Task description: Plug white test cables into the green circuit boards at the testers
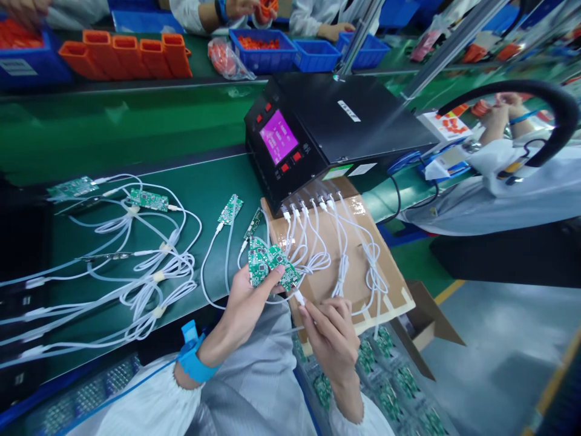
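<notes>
My left hand (247,301) grips green circuit boards (267,264), with the thumb pressed on the right one. Closed at the lower right of these boards, my right hand (333,330) pinches a white cable plug (299,297). The plug's tip is at the board's edge; whether it is fully seated I cannot tell. Just behind my left hand lie a board with a white cable attached (230,210) and a darker narrow board (253,224). White cables (313,260) run from the black tester box (336,133), whose screen glows purple, across a cardboard sheet (358,275).
More boards (149,200) and bundled white cables (158,275) cover the bench at left. Trays of boards (385,387) sit below the bench edge. Orange housings (136,57) and blue bins (263,51) line the far bench, where co-workers' hands (240,9) handle parts. An open carton (429,333) stands at right.
</notes>
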{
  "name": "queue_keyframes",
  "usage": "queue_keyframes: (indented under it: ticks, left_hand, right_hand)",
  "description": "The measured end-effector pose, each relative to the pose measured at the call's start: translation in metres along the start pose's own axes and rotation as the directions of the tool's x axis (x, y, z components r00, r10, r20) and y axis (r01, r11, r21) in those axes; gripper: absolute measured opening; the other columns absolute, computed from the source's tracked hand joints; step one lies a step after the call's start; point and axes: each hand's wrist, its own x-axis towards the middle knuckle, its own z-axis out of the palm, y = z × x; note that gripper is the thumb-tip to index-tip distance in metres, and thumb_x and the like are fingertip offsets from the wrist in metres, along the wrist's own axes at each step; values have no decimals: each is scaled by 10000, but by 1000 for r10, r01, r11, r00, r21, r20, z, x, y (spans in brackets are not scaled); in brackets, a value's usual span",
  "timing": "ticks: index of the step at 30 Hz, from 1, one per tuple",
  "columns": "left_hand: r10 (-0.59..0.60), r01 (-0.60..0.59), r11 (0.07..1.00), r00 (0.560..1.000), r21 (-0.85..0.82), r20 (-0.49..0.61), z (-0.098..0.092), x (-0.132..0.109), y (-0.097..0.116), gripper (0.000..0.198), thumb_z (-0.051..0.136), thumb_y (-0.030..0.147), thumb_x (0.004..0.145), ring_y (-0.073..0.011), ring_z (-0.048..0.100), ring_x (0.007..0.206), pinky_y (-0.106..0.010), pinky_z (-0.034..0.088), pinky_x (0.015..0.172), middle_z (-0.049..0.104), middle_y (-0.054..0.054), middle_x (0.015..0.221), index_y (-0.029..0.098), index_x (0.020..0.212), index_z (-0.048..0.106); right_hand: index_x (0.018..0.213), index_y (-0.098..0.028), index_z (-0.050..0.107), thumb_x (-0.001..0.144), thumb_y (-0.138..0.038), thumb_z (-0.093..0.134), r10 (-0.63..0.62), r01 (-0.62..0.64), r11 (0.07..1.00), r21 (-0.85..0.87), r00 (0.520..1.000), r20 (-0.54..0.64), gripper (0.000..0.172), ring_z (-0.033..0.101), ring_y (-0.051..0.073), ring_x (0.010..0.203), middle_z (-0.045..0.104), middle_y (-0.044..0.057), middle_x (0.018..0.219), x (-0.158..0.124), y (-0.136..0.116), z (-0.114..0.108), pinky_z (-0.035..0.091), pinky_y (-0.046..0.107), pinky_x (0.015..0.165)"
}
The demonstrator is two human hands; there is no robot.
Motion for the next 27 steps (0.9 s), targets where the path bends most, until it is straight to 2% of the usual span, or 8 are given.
queue_keyframes:
  ticks: [5, 15, 22, 27]
  left_hand:
    - [-3, 3, 1000, 1000, 6, 14, 1, -1, 0, 352, 873, 406, 830, -180, 741, 912, -251, 605, 785, 780, -68, 1054, 159, 1026, 716]
    - [157, -152, 945, 988, 288, 8, -7, -3, -1, 328, 846, 447, 847, -146, 677, 737, -240, 547, 731, 727, -3, 774, 169, 838, 672]
    - [169, -162, 937, 986, 309, 5, -6, -4, -1, 339, 832, 474, 849, -176, 689, 753, -265, 542, 732, 729, -18, 799, 176, 859, 669]
    - [192, -195, 913, 980, 358, 44, -8, -2, 2, 324, 804, 465, 880, -157, 660, 751, -250, 530, 734, 704, -3, 788, 177, 856, 658]
  right_hand:
    - [1085, -171, 707, 947, -53, 704, -3, 3, 1000, -1, 1000, -1, 182, 531, 168, 760, 677, 6, 732, 1, -1, 0, 440, 358, 742]
    - [1114, -194, 713, 925, -28, 707, -6, 5, 1000, 3, 1000, 15, 252, 552, 167, 731, 683, -1, 740, 4, -2, -1, 446, 354, 734]
    - [1109, -202, 718, 924, -31, 708, 8, -8, 1000, -19, 1000, -1, 252, 561, 166, 733, 674, -3, 738, 2, -4, 2, 449, 363, 742]
    - [1130, -205, 712, 929, -35, 711, 25, -25, 1000, -18, 1000, -3, 263, 563, 163, 738, 683, 1, 766, 1, -4, 8, 463, 367, 757]
